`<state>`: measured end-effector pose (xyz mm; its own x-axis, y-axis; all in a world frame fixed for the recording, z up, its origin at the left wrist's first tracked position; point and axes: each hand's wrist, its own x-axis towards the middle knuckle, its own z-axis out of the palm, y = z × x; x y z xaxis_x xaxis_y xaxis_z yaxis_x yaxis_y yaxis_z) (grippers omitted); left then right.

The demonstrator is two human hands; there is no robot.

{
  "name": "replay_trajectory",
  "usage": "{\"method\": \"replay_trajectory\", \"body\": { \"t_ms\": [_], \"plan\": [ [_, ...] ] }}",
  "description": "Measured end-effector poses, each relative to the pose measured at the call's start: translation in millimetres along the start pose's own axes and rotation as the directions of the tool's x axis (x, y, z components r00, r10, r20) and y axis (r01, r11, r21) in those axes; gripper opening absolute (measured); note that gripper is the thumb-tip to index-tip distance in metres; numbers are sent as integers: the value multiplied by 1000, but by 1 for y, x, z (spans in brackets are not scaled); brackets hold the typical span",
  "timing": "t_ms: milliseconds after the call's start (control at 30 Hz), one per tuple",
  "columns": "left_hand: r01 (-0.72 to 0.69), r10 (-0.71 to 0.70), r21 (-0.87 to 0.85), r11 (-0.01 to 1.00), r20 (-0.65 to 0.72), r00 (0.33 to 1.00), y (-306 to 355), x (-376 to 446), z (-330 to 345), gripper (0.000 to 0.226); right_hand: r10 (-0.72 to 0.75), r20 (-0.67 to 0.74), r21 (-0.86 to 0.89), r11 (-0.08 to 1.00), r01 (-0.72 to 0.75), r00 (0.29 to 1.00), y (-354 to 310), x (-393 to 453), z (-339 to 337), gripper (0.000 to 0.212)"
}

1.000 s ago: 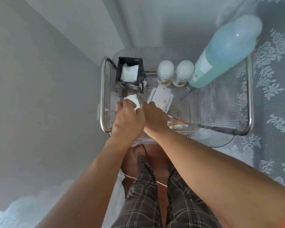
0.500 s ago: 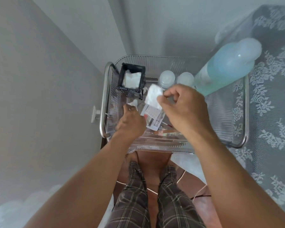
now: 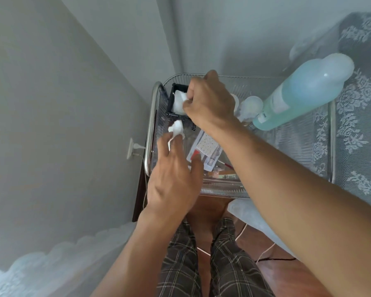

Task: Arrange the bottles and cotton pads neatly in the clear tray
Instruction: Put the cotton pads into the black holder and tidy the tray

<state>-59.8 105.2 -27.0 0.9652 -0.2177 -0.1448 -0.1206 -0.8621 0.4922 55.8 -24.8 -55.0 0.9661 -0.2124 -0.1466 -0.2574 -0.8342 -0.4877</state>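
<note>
A clear ribbed tray (image 3: 304, 133) with metal handles stands in front of me. In its far left corner sits a small black holder (image 3: 172, 99) with white cotton pads in it. My right hand (image 3: 210, 99) is over that holder, fingers pinched on a white cotton pad (image 3: 179, 99) at the holder's mouth. My left hand (image 3: 174, 174) hovers over the tray's near left part and holds another white cotton pad (image 3: 175, 129) at its fingertips. A tall blue bottle (image 3: 298, 95) leans at the tray's far right. A small white-capped bottle (image 3: 252, 105) stands beside it; a second one is mostly hidden by my right hand.
A flat packet of small items (image 3: 206, 148) and thin sticks lie on the tray floor near my right forearm. A grey lace cloth (image 3: 356, 133) covers the surface to the right. A wall with a socket (image 3: 131, 147) is close on the left. My legs stand below.
My right hand moved left and away from me, carrying its cotton pad to the black holder. My left hand lifted and opened its fingers, with a pad at its fingertips.
</note>
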Motion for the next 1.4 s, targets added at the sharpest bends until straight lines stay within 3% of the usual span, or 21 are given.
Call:
{"method": "replay_trajectory", "body": {
  "t_ms": [200, 367, 533, 767, 1000, 1167, 1400],
  "plan": [
    [-69, 75, 84, 994, -64, 995, 13, 37, -19, 49, 90, -290, 254, 967, -14, 953, 23, -44, -15, 18],
    [-78, 67, 214, 974, 56, 996, 14, 74, -11, 41, 158, -291, 383, 923, -37, 944, 56, -129, -29, 10],
    [-22, -18, 302, 953, 131, 991, 14, 89, -4, 45, 131, -373, 500, 862, 80, 918, 72, -176, -32, 9],
    [-37, 47, 277, 960, -29, 998, 21, 69, 3, 41, 116, -344, 496, 865, 75, 932, 91, -192, -37, 11],
    [-19, -49, 436, 900, 143, 989, 7, 85, 18, 61, 132, -340, 519, 852, 69, 931, 108, -192, -43, 7],
    [7, -29, 394, 919, 49, 998, 0, 96, 24, 38, 157, -289, 563, 826, 35, 944, 114, -189, -43, 6],
    [31, 0, 279, 960, -108, 994, 1, 89, 35, 37, 158, -196, 512, 858, -36, 968, 116, -184, -37, 4]
  ]
}}
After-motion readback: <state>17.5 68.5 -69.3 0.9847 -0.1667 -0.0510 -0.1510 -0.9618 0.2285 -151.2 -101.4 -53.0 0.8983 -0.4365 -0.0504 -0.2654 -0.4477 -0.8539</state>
